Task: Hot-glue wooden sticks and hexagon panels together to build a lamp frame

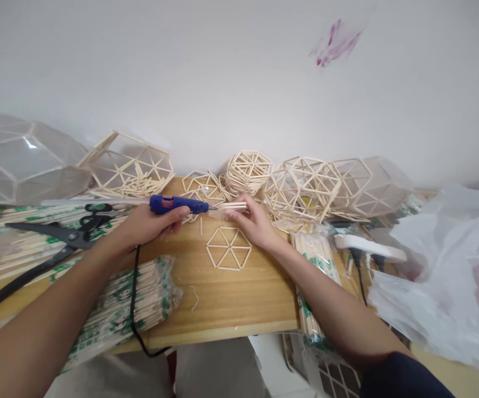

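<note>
Bare forearms (57,309) lie nearest. We note our left hand's (150,224) fingers closed around a blue plastic glue gun (177,204), presumably stiff; our right hand (258,221) pinches slim, pale wooden sticks (236,204), judged light, fragile, best gripped mid-length, beyond a flat stick hexagon (230,247) on the table (239,304).

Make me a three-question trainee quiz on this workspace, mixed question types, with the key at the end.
1. Multiple choice: What does the left hand hold?
A) black shears
B) blue glue gun
C) white power strip

2. True or false: The right hand holds pale sticks.

3. Fill in the blank: The flat stick frame lying on the wooden table has an outline with ____ sides.

Key: 1. B; 2. True; 3. six
</note>
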The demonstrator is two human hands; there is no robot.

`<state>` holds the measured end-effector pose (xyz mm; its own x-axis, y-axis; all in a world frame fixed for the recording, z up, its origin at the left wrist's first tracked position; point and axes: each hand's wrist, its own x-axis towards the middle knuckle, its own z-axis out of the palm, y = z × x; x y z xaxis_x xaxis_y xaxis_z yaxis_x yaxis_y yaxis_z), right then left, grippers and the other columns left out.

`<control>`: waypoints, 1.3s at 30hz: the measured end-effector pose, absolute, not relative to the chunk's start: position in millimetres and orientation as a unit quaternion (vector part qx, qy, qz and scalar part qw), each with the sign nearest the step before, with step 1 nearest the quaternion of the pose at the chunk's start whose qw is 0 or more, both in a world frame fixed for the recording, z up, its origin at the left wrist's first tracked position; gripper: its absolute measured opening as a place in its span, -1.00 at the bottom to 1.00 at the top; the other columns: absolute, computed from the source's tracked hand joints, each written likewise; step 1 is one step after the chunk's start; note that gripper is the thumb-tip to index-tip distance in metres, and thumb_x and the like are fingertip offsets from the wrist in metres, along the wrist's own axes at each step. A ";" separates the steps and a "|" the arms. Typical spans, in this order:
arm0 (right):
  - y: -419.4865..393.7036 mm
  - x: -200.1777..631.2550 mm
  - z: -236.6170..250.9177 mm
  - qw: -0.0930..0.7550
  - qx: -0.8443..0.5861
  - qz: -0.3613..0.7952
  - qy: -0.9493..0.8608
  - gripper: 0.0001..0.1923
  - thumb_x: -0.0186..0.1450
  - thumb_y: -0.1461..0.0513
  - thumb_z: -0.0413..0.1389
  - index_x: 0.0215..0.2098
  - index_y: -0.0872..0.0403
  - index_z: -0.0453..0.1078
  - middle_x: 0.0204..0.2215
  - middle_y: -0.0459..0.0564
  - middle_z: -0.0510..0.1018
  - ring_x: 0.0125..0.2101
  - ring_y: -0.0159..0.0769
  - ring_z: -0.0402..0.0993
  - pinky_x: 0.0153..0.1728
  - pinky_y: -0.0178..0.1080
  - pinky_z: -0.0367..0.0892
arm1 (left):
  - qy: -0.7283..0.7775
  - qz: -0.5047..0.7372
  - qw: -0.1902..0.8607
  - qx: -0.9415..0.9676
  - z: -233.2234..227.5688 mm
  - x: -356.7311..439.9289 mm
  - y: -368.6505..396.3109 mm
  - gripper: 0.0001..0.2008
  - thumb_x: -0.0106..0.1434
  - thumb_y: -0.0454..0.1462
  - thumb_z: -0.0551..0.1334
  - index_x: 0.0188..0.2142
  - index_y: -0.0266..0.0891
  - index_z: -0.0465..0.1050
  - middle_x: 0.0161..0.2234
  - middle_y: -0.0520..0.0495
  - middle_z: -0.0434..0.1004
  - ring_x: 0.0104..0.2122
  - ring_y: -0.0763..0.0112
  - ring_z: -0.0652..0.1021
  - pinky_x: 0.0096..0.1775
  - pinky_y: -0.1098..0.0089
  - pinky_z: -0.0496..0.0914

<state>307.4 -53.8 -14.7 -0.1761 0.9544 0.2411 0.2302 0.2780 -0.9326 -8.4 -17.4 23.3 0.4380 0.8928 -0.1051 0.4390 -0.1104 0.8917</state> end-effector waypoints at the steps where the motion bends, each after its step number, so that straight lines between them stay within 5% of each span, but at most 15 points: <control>1: -54.3 306.5 -14.8 0.457 -0.451 0.397 -0.655 -0.45 0.50 -0.28 0.50 -0.13 -0.10 0.46 -0.18 -0.06 0.68 -0.12 -0.09 0.56 -0.03 -0.08 0.48 | 0.474 0.240 0.470 0.705 24.2 -7.8 -17.9 -0.25 0.26 0.47 0.41 -0.56 -0.11 0.54 -0.63 -0.10 0.49 -0.65 0.41 0.38 -0.55 0.40 0.22; 9: -51.6 309.5 -19.0 0.485 -0.445 0.420 -0.625 -0.44 0.47 -0.27 0.53 -0.12 -0.10 0.44 -0.21 -0.09 0.61 -0.14 -0.13 0.53 -0.08 -0.10 0.47 | 0.483 0.215 0.475 0.704 24.4 -15.7 -11.7 -0.24 0.32 0.46 0.41 -0.54 -0.13 0.57 -0.68 -0.05 0.42 -0.67 0.42 0.38 -0.55 0.43 0.27; 15: -61.0 298.7 -9.2 0.460 -0.411 0.529 -0.583 -0.44 0.38 -0.12 0.67 -0.02 -0.11 0.48 -0.16 -0.13 0.64 -0.14 -0.20 0.59 -0.07 -0.13 0.61 | 0.404 0.312 0.552 0.659 27.9 -2.5 -20.4 -0.21 0.33 0.50 0.51 -0.40 -0.18 0.62 -0.49 -0.15 0.64 -0.64 0.40 0.44 -0.56 0.35 0.30; 18: -68.1 288.9 -3.8 0.401 -0.382 0.635 -0.538 -0.25 0.20 -0.07 0.79 0.04 -0.14 0.42 -0.16 -0.18 0.69 -0.17 -0.22 0.66 -0.18 -0.18 0.68 | 0.391 0.365 0.553 0.638 30.2 9.9 -26.0 -0.25 0.29 0.44 0.61 -0.33 -0.19 0.61 -0.39 -0.15 0.70 -0.51 0.36 0.53 -0.42 0.32 0.47; 22: -75.0 280.0 0.5 0.339 -0.348 0.704 -0.518 -0.23 0.14 -0.03 0.82 -0.05 -0.11 0.41 -0.22 -0.22 0.70 -0.22 -0.27 0.69 -0.16 -0.18 0.74 | 0.404 0.362 0.575 0.612 25.4 21.1 -31.8 -0.33 0.12 0.26 0.78 -0.29 -0.15 0.58 -0.34 -0.06 0.68 -0.33 0.26 0.64 -0.23 0.31 0.59; 29: -77.6 274.5 -1.1 0.385 -0.371 0.702 -0.471 -0.22 0.06 0.01 0.86 0.04 -0.07 0.57 0.08 0.01 0.84 0.01 -0.10 0.78 -0.03 -0.08 0.80 | 0.383 0.351 0.614 0.594 19.2 28.5 -38.9 -0.43 0.07 0.12 0.81 -0.32 -0.14 0.61 -0.05 -0.15 0.87 0.03 0.02 0.79 0.20 0.13 0.72; 35: -77.5 272.9 -7.8 0.415 -0.390 0.711 -0.412 -0.14 -0.07 0.07 0.92 -0.04 -0.04 0.53 0.00 -0.04 0.81 -0.08 -0.19 0.82 -0.01 -0.10 0.84 | 0.380 0.350 0.619 0.592 20.6 31.8 -40.0 -0.35 -0.01 0.20 0.85 -0.18 -0.13 0.76 -0.08 -0.18 0.88 0.07 -0.11 0.81 0.27 0.01 0.74; 39: -78.7 271.5 -6.6 0.417 -0.392 0.721 -0.390 -0.14 -0.13 0.12 0.93 -0.05 -0.02 0.57 -0.02 -0.06 0.79 -0.08 -0.17 0.86 0.03 -0.05 0.88 | 0.355 0.347 0.635 0.592 20.2 32.0 -38.6 -0.37 0.00 0.16 0.86 -0.27 -0.15 0.68 -0.12 -0.19 0.86 0.01 -0.05 0.81 0.27 0.02 0.75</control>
<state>271.5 -78.7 -6.6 -0.3443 0.9074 -0.2411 -0.2961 -0.3486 -0.8893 32.0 -38.6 20.2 0.5068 0.8612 -0.0396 -0.0201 0.0577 0.9981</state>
